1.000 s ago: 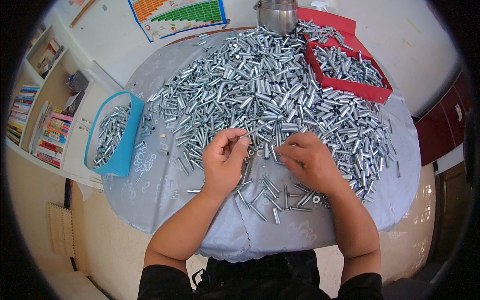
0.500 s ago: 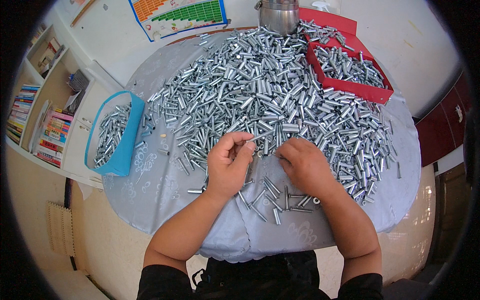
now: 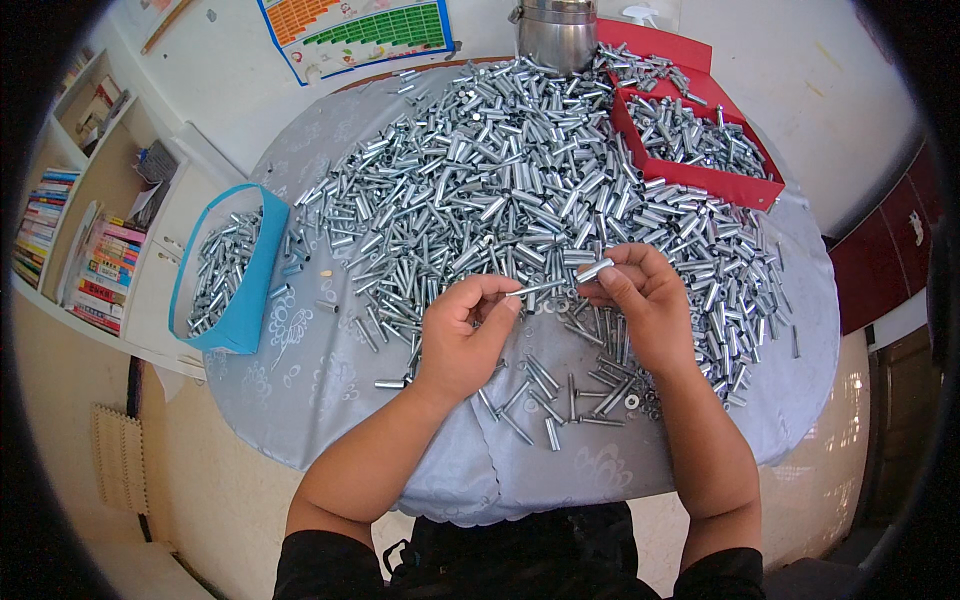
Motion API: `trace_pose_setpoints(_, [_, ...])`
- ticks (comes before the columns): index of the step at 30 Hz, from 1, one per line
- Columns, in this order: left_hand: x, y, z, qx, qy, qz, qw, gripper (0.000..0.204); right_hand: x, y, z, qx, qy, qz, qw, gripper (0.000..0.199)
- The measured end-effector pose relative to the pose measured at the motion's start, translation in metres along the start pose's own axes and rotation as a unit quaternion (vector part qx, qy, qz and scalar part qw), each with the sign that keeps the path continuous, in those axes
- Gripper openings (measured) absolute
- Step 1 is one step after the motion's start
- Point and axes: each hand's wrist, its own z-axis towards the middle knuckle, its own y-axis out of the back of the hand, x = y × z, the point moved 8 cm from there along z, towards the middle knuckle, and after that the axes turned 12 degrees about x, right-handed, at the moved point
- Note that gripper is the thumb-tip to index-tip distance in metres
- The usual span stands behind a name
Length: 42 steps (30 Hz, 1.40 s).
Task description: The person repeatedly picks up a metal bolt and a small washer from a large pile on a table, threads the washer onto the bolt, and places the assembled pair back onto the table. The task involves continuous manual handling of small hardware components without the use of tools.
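Two grips are now filled: the left hand (image 3: 464,333) pinches a slim bolt-like rod (image 3: 541,288) over the near edge of the metal pile (image 3: 480,185); the right hand (image 3: 652,310), just lifted, holds a short tube (image 3: 595,270) thumb-to-fingers, bringing both pieces near each other.

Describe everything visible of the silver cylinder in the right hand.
The silver cylinder is short, straight-sided and shiny, like bare metal. The right hand holds it between thumb and fingers at the metal heap's near side. It slants in the picture, its right end higher. Its left end is near the tip of the thin rod in the left hand; whether they touch cannot be told.
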Motion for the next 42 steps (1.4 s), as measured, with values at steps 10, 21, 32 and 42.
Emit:
trace_pose_setpoints(10, [0.003,-0.002,0.000,0.012,0.003,0.016,1.000,0.015,-0.001,-0.009,-0.001,0.029,-0.008,0.005,1.000,0.018])
trace_pose_setpoints(21, [0.000,-0.006,0.000,0.035,0.020,0.032,0.999,0.016,-0.007,-0.008,-0.003,0.046,-0.019,-0.087,0.995,0.014])
trace_pose_setpoints(32, [0.002,-0.016,0.000,0.092,0.032,0.009,0.995,0.028,-0.004,-0.018,-0.007,0.077,-0.053,-0.115,0.989,0.014])
trace_pose_setpoints(42, [0.003,-0.014,0.001,0.069,0.049,-0.096,0.992,0.021,0.003,-0.017,-0.007,0.103,-0.039,-0.135,0.985,0.011])
